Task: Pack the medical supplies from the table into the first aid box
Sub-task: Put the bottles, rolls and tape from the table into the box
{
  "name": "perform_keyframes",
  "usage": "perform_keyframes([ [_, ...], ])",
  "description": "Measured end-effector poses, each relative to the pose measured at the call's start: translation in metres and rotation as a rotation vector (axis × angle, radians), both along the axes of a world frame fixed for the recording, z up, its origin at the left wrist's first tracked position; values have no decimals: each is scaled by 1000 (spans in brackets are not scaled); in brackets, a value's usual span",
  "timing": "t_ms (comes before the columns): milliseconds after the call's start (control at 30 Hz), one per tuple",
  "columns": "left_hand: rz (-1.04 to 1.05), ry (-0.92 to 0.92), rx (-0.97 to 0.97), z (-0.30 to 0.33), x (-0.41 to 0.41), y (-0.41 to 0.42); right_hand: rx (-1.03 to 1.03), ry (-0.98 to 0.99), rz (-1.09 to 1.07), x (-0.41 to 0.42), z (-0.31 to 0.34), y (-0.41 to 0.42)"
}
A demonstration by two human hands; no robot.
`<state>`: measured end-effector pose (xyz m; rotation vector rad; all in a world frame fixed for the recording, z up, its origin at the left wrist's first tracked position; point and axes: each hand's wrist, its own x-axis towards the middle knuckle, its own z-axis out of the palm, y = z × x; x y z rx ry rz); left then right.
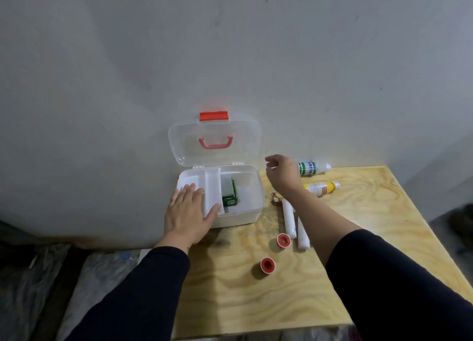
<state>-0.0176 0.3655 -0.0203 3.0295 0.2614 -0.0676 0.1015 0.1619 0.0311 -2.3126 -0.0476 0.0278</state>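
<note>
Left hand (pixel 188 210) lies flat, fingers spread, on the white tray of the open first aid box (pixel 245 212); a green carton (pixel 231 198) sits inside. Right hand (pixel 280 170) hovers empty, fingers loosely curled, just beside the green-labelled bottle (pixel 313 168). Remaining supplies lie on the bench (pixel 371 238).

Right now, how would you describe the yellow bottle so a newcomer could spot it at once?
Start at the open first aid box against the wall on the plywood table, then look right, past the right hand. Two bottles lie on their sides there; the yellow bottle is the nearer one. Its yellow body sets it apart from the white bottle with green label behind it.
</note>
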Motion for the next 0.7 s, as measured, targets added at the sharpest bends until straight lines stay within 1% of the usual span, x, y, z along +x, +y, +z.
perform_keyframes([
  [100, 8, -4, 1, -2, 0, 0, 16, 47, -193, 9, -5, -39],
  [233, 28, -38, 17, -7, 2, 1, -27, 202, -415, 15, -27, -85],
  [367, 38, -51, 18, -11, 3, 1, 66, 354, -626, 20, -49, -112],
  [500, 48, -57, 14, -11, 4, -1, 209, 417, -714, 31, -62, -122],
  [700, 68, -74, 22, -12, 5, -2, 399, 448, -749, 44, -61, -119],
])
